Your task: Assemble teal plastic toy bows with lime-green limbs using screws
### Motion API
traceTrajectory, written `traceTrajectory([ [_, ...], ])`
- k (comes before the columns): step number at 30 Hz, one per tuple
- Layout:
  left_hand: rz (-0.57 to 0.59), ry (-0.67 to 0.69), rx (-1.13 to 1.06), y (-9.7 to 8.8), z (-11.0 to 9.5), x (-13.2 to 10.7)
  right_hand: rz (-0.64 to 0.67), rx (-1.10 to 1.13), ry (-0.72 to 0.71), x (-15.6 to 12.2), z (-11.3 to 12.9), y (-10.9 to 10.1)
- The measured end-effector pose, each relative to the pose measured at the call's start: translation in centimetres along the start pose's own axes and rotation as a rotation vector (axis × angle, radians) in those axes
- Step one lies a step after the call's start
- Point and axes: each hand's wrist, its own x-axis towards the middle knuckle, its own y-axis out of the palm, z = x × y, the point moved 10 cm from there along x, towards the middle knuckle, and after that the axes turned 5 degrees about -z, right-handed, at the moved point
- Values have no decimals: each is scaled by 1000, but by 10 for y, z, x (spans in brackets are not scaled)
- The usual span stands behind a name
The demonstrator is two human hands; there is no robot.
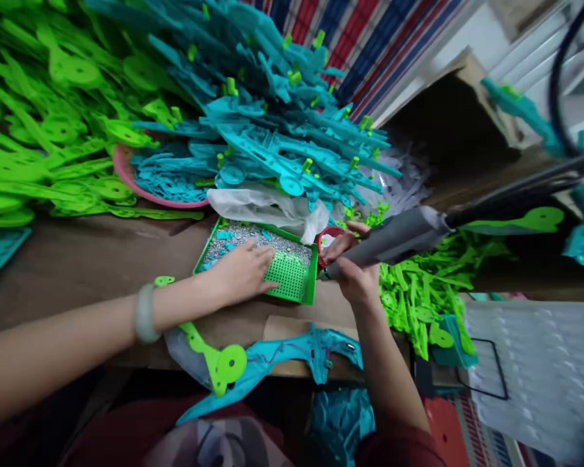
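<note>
My left hand reaches over a green perforated basket, its fingers stretched and thumb apart. They touch or hover at the edge of many small silvery screws heaped in it, with a few blue plastic bits among them. My right hand is wrapped round a grey electric screwdriver, its tip end pointing left beside the basket and its black cable running off right. Below the hands, a blue plastic shell lies at the table's front edge. A lime-green plastic part lies over its left end.
Lime-green parts pile up at the left, blue shells at the back. A pink basin holds blue pieces. A small red container stands behind my right hand. More green parts and a cardboard box are at the right.
</note>
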Motion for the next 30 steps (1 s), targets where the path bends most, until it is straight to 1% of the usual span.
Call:
traceTrajectory([
  [1,-21,-30,48,-6,4,-3,-40,54,-17,2,1,3],
  [2,-47,-44,90,-14,4,-7,-93,107,-24,4,-1,6],
  [3,-80,-45,122,-24,-1,-14,-150,153,-20,6,-6,10],
  [5,-170,-3,126,-47,-22,-34,-246,204,-2,7,-19,21],
  [6,-226,21,100,-58,-35,-49,-276,212,6,7,-27,27],
  [8,-345,86,1,-77,-63,-88,-295,204,22,7,-42,39],
  [10,-373,90,-121,-81,-77,-131,-295,171,41,7,-56,47],
  [12,-341,115,-182,-74,-86,-167,-290,141,51,8,-66,50],
  [13,-322,130,-194,-70,-88,-182,-284,140,42,8,-69,51],
  [15,-301,122,-203,-64,-83,-199,-256,181,-9,10,-69,55],
  [17,-281,143,-187,-60,-82,-205,-216,252,-74,12,-65,60],
  [20,-282,102,-177,-59,-79,-198,-199,276,-117,12,-61,63],
  [23,-336,17,-204,-57,-77,-189,-221,192,-115,11,-64,62],
  [27,-404,59,-134,-49,-87,-180,-221,168,-126,16,-67,64],
  [29,-432,71,-105,-46,-89,-176,-223,188,-140,18,-56,65],
  [30,-441,84,-94,-45,-90,-174,-239,191,-144,16,-45,63],
])
